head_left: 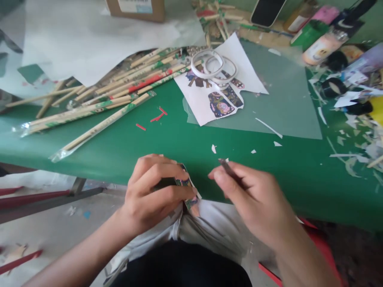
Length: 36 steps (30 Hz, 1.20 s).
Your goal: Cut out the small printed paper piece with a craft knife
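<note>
1. The left hand sits just off the near edge of the table, fingers curled shut around a small printed paper cut-out; thumb and fingertips pinch the piece over the person's lap.
2. The right hand is close beside it, fingers drawn together on a thin dark tool whose tip points up and left toward the cut-out; what kind of tool it is cannot be told.
3. The green table runs across the view, its near edge just beyond the hands, littered with white paper scraps and red slivers.
4. A translucent cutting sheet lies to the right of centre, with a white sticker sheet partly on it, printed with dark patterned shapes.
5. Two white tape rings rest on the top of that sticker sheet.
6. A heap of wrapped wooden chopsticks fans out on the left of the table.
7. White paper covers the far left, with a cardboard box at the top edge.
8. Bottles and clutter crowd the far right corner.
9. Below the table a pale floor shows, with red bars at the left.
</note>
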Tool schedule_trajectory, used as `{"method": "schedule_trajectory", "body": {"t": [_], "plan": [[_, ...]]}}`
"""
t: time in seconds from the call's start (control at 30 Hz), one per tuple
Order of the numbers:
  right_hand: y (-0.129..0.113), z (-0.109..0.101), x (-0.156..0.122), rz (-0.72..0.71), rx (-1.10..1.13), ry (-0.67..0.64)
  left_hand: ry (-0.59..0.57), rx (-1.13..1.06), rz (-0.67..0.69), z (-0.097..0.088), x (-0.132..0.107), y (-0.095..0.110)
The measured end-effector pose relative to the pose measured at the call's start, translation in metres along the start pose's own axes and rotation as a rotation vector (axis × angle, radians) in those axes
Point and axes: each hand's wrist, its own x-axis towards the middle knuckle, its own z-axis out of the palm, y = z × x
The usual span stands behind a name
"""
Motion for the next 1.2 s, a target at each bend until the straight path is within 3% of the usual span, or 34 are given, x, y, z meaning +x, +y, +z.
{"method": "schedule_trajectory", "body": {"t": [0.07, 0.17, 0.3, 0.43, 0.53, 0.6, 0.67, 0.73, 0.87, 1.03, 1.2], "plan": [[0.002, 0.012, -0.007, 0.013, 0.323, -0.069, 0.099, 0.017, -0.028, 0.000, 0.005, 0.007], [0.003, 0.027, -0.014, 0.006, 0.744, -0.138, 0.113, -0.011, -0.016, 0.000, 0.009, 0.018], [0.001, 0.033, -0.028, -0.031, 0.856, -0.110, 0.057, -0.063, 0.004, -0.001, 0.006, 0.034], [-0.005, 0.028, -0.048, -0.080, 0.768, 0.016, 0.077, -0.114, -0.015, -0.003, 0.002, 0.052], [-0.009, 0.021, -0.064, -0.109, 0.577, 0.173, 0.099, -0.325, -0.217, -0.010, 0.004, 0.068], [-0.012, 0.017, -0.075, -0.133, 0.487, 0.209, 0.001, -0.516, -0.422, -0.015, 0.008, 0.080], [-0.014, 0.016, -0.084, -0.169, 0.467, 0.185, -0.191, -0.727, -0.624, -0.020, 0.013, 0.092], [-0.018, 0.016, -0.093, -0.182, 0.471, 0.186, -0.282, -0.858, -0.759, -0.022, 0.016, 0.103], [-0.023, 0.016, -0.109, -0.174, 0.430, 0.286, -0.291, -0.842, -0.765, -0.024, 0.015, 0.115], [-0.011, 0.004, -0.123, -0.234, 0.114, 0.442, -0.330, -0.851, -0.762, -0.024, 0.016, 0.118], [0.020, -0.014, -0.137, -0.043, -0.200, 0.576, -0.296, -0.843, -0.768, -0.018, 0.023, 0.117]]}}
